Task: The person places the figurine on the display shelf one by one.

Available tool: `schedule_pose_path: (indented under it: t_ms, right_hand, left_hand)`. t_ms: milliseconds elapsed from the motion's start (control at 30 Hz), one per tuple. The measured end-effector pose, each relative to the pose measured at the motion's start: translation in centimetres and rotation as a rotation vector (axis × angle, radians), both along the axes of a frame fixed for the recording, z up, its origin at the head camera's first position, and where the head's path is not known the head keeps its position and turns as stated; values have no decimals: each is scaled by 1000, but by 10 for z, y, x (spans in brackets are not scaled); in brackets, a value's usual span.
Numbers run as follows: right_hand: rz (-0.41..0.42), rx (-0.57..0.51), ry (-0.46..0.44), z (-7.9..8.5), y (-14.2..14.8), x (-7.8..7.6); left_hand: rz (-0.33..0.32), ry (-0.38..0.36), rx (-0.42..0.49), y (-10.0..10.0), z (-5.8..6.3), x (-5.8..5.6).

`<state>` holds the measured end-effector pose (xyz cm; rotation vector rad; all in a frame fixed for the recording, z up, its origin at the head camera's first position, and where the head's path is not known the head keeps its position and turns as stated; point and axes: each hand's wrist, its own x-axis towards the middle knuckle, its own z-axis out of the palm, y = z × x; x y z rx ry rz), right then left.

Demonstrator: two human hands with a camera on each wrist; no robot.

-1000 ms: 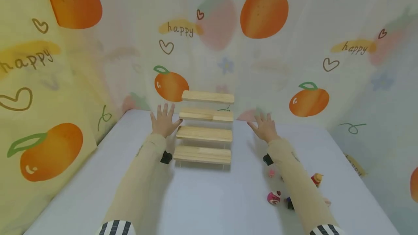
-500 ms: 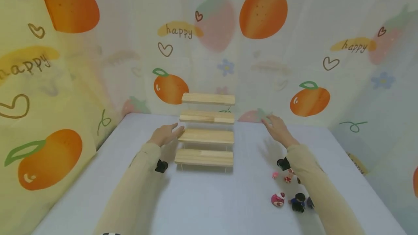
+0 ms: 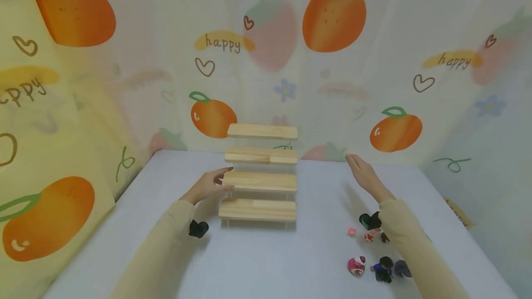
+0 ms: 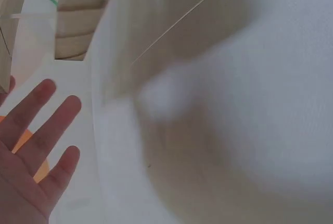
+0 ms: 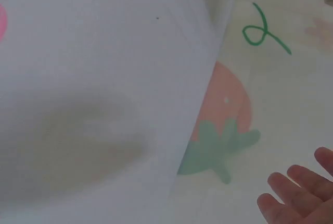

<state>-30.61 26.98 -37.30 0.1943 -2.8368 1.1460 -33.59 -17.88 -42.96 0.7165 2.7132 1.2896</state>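
Shelf [image 3: 262, 182] (four-tiered) between hands [image 3: 206, 185] [image 3: 366, 177]

The shelf boards [image 3: 259, 182] look smooth, matt wood.

Dim, soft light casts blurred shadows [image 4: 174, 151] on the white tabletop [image 3: 257, 262].

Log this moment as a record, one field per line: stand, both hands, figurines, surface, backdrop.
Wooden stand: four stepped boards, nothing on them
Left hand: at the stand's left end by the second board from the bottom; contact unclear
Right hand: right of the stand, fingers extended, holding nothing
Figurines: small group at the right, some partly hidden by the right sleeve
White table: under stand and figurines
Backdrop: printed with fruit, hearts, "happy"
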Motion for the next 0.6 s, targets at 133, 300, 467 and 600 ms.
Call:
schedule_pose_path:
  t_ms: [133,300,467,600]
  right_hand:
    - [67,4,-13,-1,-2,13]
    - [193,24,28,-3,-4,33]
    - [361,105,-37,-9,-3,55]
    - [465,78,-190,-13,4,69]
  left_hand:
    - [3,-6,143,1,-9,2]
    - [-12,-126,359,4,-15,4]
    - [-3,-163,394,5,-16,6]
    - [4,-192,427,4,-18,7]
